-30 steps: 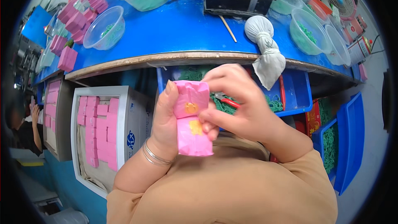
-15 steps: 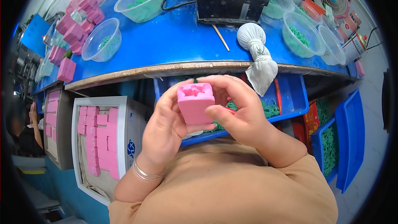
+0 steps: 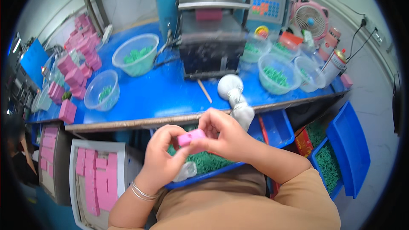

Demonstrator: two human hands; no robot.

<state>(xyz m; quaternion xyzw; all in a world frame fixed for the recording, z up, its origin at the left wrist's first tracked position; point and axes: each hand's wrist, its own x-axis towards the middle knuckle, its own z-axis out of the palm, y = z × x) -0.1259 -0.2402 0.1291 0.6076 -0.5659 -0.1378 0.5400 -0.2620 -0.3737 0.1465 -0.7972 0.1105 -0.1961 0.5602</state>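
Both hands (image 3: 194, 147) pinch pink block (image 3: 191, 136), seemingly endwise.

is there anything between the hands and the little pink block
No. Both hands grip the pink block directly: left hand from its left, right hand from its right. Fingers touch it, nothing visible sits between. A clear piece hangs below, under the left hand.

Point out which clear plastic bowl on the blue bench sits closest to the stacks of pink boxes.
The smaller clear bowl at the left front of the blue bench. It sits right beside the pink boxes; the bigger bowl behind it and the right-hand bowls lie farther off.
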